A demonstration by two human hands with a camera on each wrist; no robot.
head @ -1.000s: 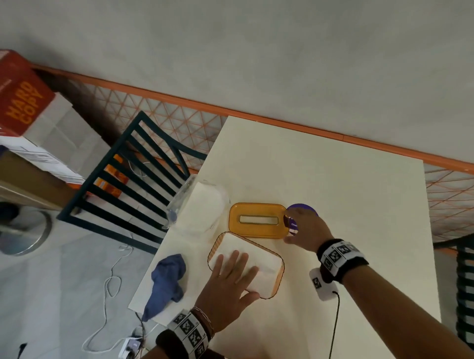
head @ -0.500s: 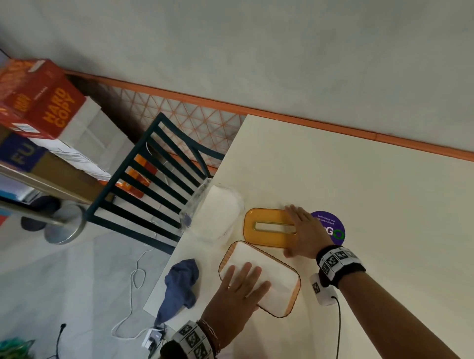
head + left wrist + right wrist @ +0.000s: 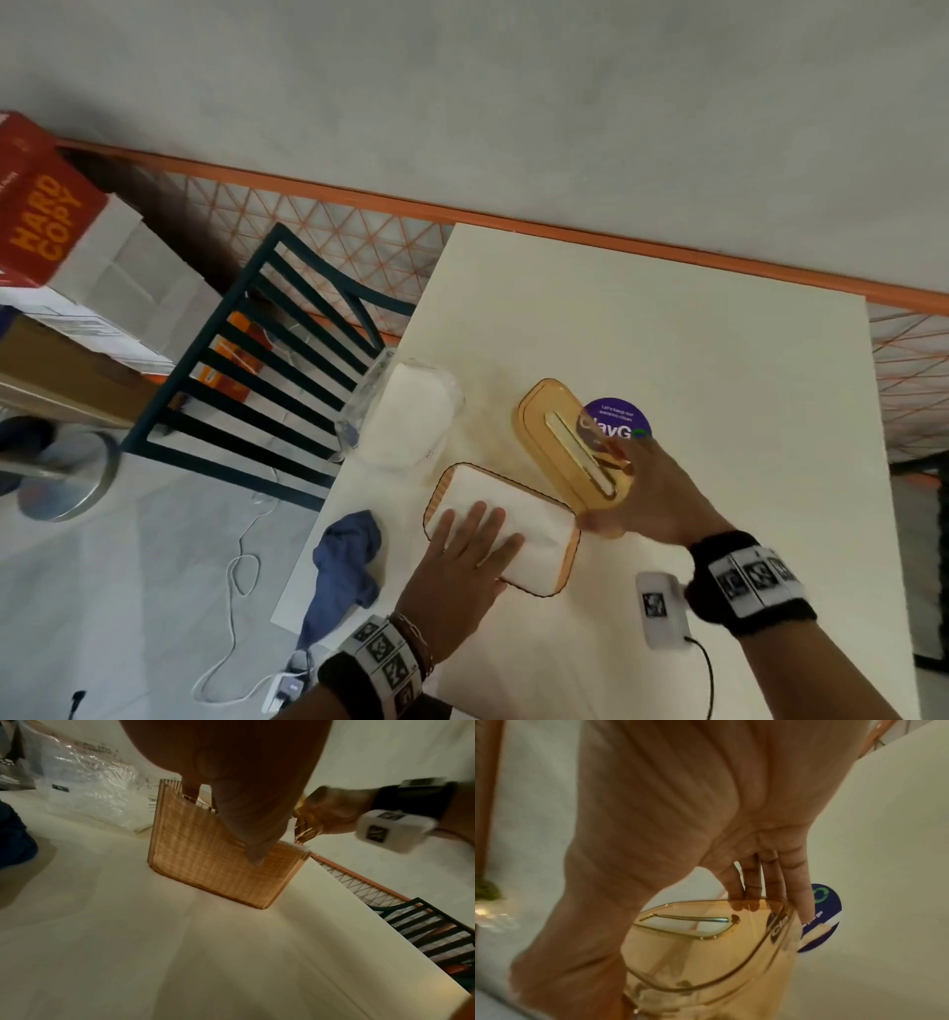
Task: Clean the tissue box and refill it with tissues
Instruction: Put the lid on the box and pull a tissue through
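On cream table, tissue box, chair beside

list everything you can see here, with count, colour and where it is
box: 1, amber, on the table, open, filled with tissues
tissues: 1 stack, white, inside the box
lid: 1, amber with slot, lifted and tilted beside the box
tissue pack: 1, clear plastic, white inside, table's left edge
cloth: 1, blue, table's near left corner
sticker: 1, purple, round, on the table behind the lid
table: 1, cream
chair: 1, dark green, left of the table
cartons: stacked, red and white, far left
left hand: flat on the tissues
right hand: grips the lid
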